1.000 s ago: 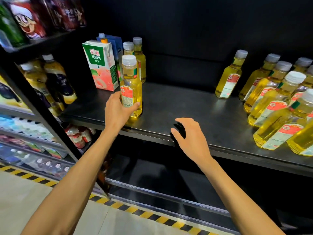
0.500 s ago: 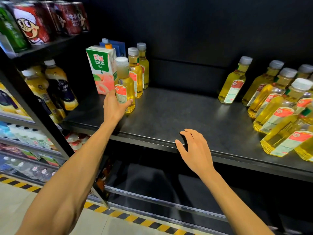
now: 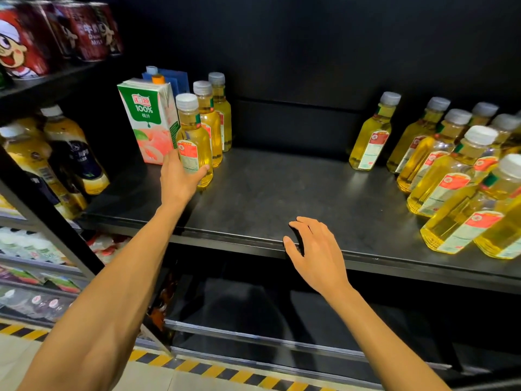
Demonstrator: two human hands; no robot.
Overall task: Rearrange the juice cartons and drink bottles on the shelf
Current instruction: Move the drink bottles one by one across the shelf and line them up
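head view.

middle left of the frame: left hand [image 3: 180, 180], fingers and thumb curled round the low part of the front bottle [image 3: 194, 142], gripping it. yellow drink inside, white cap on top, red and white label on the side. standing upright on the dark shelf [image 3: 267, 193], just beside the juice carton [image 3: 148, 122] and in front of two more bottles [image 3: 211, 119] of the same kind, all three in a row going back toward the wall.

white and green on the carton, with a pink peach picture, upright at the left end of the shelf. behind it, a blue carton [image 3: 176, 79], mostly hidden.

low in the middle: right hand [image 3: 317, 249], holding nothing, fingers loose and a little bent, tips down on the shelf top, thumb at the front edge.

right side of the frame: a big bunch of yellow bottles [image 3: 451, 176], packed close together, well apart from the row on the left, with bare shelf between.

upper left: red cans [image 3: 81, 29], one with a cartoon face, up on a higher shelf.

far left: tall bottles with dark labels [image 3: 76, 156] on another rack.

along the bottom: yellow and black striped tape [image 3: 225, 373] on the floor.
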